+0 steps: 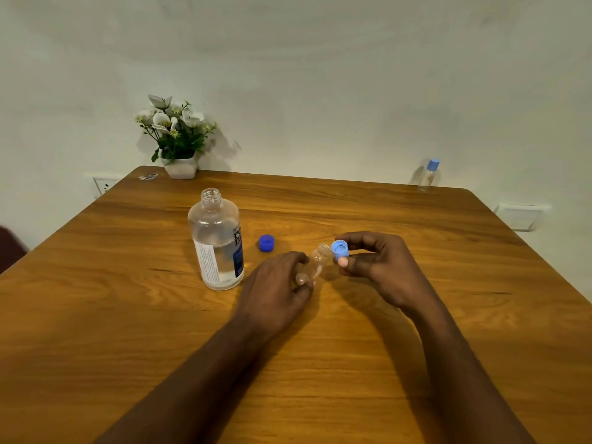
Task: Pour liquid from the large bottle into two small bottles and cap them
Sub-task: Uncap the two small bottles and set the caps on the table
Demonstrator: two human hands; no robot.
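Note:
The large clear bottle [216,241] stands uncapped on the wooden table [128,315], partly filled with clear liquid. Its dark blue cap [266,242] lies on the table just to its right. My left hand [278,290] grips a small clear bottle [315,261], tilted with its open mouth toward the upper right. My right hand [374,264] pinches a light blue cap [340,249] right beside that mouth, apart from it or just touching. A second small bottle [428,175] with a light blue cap on stands at the table's far right edge.
A white pot of artificial flowers [177,139] sits at the table's far left edge against the wall. Wall sockets show at left [104,186] and right [520,216]. A dark chair part [9,248] is at the left border.

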